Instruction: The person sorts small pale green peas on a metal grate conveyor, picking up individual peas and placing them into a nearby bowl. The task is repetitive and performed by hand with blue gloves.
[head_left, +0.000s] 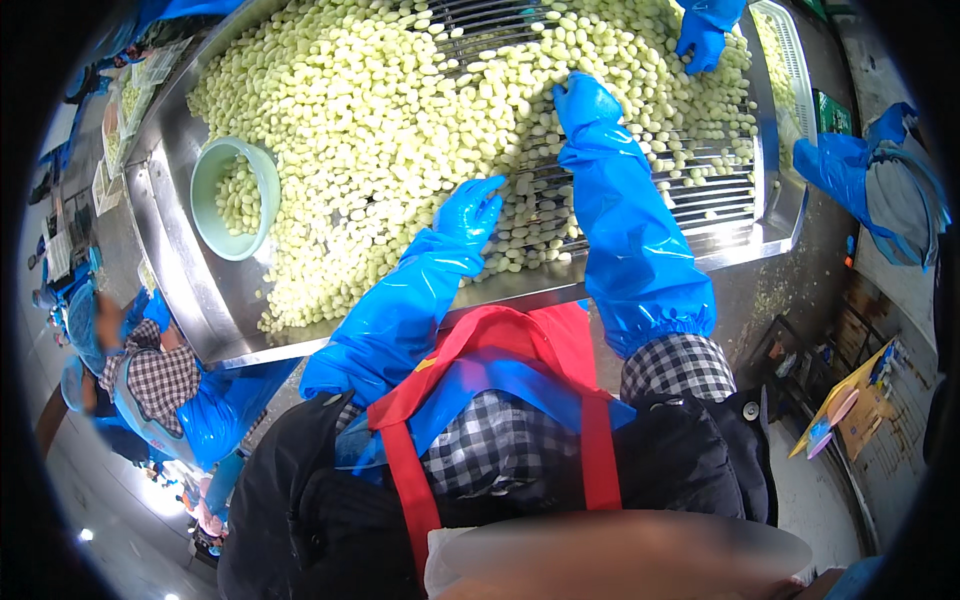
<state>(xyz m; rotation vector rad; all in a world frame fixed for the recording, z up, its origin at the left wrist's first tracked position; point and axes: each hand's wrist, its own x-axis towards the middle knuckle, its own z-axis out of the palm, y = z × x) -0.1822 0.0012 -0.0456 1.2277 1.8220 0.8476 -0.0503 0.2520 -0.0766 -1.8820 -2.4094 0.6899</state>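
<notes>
A thick layer of pale green oval fruits (360, 112), which look like peeled grapes, is spread over a stainless steel sorting table (727, 255). My left hand (466, 214), in a blue glove, is low over the near edge of the pile with its thumb and fingers apart and nothing visible in it. Farther out, my right hand (589, 105), also gloved in blue, touches the fruits with curled fingers. Its fingertips are partly hidden, so whether it holds any is unclear. Dark metal bars (705, 202) show under a thinner scatter of fruits beside my right sleeve.
A pale green bowl (199, 206) with some fruits stands at the table's left. Across the table, another person's blue-gloved hand (703, 45) reaches into the pile. A white plastic basket (804, 75) with fruits sits beyond the right rim. A co-worker (161, 382) is at the left.
</notes>
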